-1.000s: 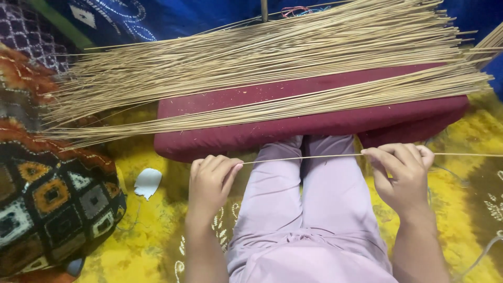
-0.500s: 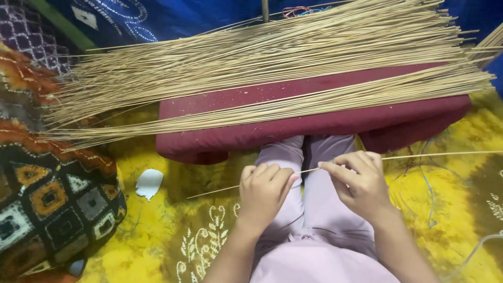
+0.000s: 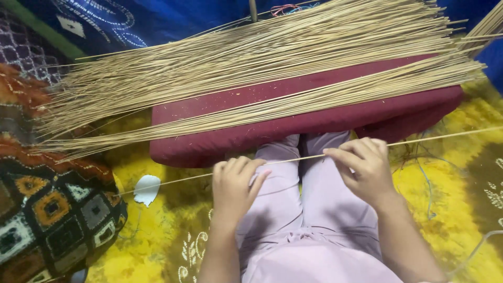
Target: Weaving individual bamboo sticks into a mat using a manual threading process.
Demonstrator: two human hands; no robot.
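One long thin tan stick (image 3: 293, 159) runs almost level across my lap, from the lower left to the right edge. My left hand (image 3: 234, 184) is closed around it near its left part. My right hand (image 3: 362, 166) pinches it a little to the right, fingertips on the stick. Both hands sit above my legs in pale pink trousers (image 3: 304, 220). Just beyond my knees lies a dark red cushion (image 3: 220, 139) with a big spread of similar sticks (image 3: 251, 68) across its top.
A yellow patterned cloth (image 3: 450, 209) covers the floor around me. At the left lies a patchwork cushion (image 3: 47, 215) with diamond shapes. A small white scrap (image 3: 146, 188) rests on the yellow cloth. Blue fabric (image 3: 157, 21) hangs at the back.
Both hands have come closer together along the stick, from wide apart a second ago to near my knees. The stick has slid to the left and tilted slightly, its left end lower.
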